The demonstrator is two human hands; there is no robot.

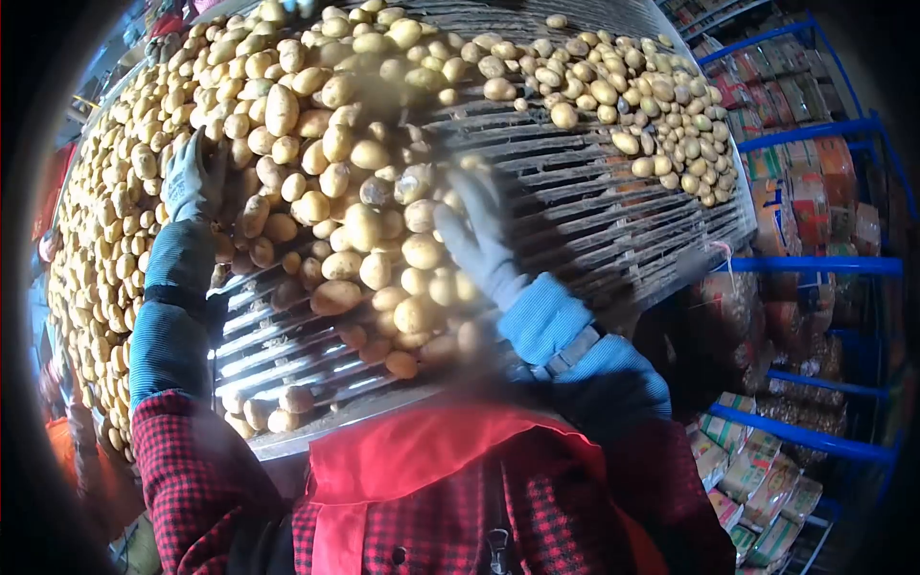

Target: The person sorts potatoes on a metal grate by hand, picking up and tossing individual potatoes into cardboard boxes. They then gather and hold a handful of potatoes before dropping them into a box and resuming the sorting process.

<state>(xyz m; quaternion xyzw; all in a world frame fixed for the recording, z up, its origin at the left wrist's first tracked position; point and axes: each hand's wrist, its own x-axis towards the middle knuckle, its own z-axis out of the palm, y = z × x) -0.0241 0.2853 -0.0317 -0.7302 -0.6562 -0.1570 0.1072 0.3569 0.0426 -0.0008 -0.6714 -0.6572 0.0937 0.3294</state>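
A large heap of yellow-brown potatoes [364, 227] covers much of a slatted metal table [575, 201]. My left hand [190, 182], in a grey work glove, lies against the heap with its fingers stretched out; part of it is in shadow. My right hand [481, 235], gloved the same way, is at the right edge of the near potatoes. Its fingers are extended and slightly blurred, with the palm turned toward the pile. Neither hand shows a potato gripped in it. Blue ribbed cuffs cover both forearms, and a strap crosses the right one.
Smaller potatoes [661, 105] lie in a separate group at the far right of the slats. Several loose potatoes [278, 412] rest by the near edge. Beyond the right edge stand blue metal racks [824, 264] with stacked, printed packages [767, 470].
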